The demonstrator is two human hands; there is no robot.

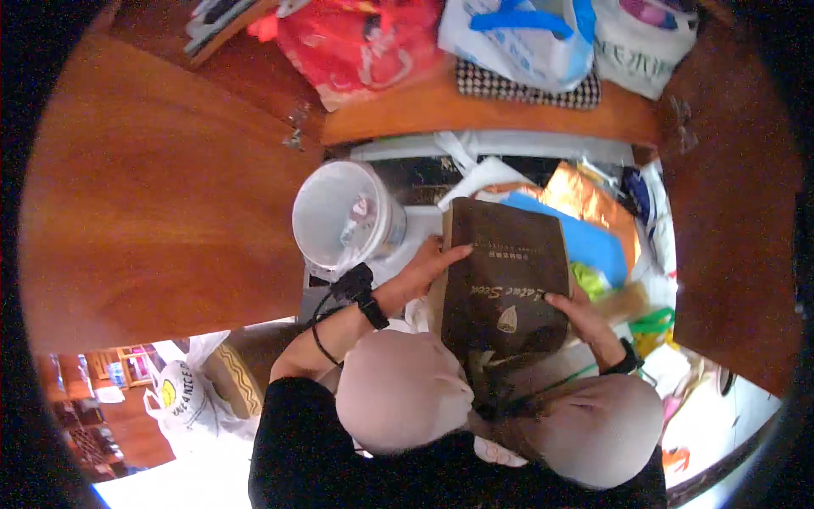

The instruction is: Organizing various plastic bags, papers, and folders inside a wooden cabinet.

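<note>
A flat dark brown box (502, 267), printed with pale writing and a small emblem, is held between my two hands in front of the open cabinet. My left hand (439, 264) grips its left edge, thumb on the upper face. My right hand (575, 312) holds the right edge with the thumb over the face; its other fingers are hidden. Left of the box stands a translucent white plastic bucket (311, 223) with a few small things inside. Beyond the box's right side lie a blue sheet-like item (585, 238) and a shiny copper-coloured wrapping (572, 191).
Wooden cabinet doors (172, 197) stand open at both sides. On the shelf (489, 121) above sit a red bag (369, 51), a white-and-blue bag (521, 44) and a white bag (642, 51). My bent knees (400, 394) are close below the box. Another white bag (197, 407) stands lower left.
</note>
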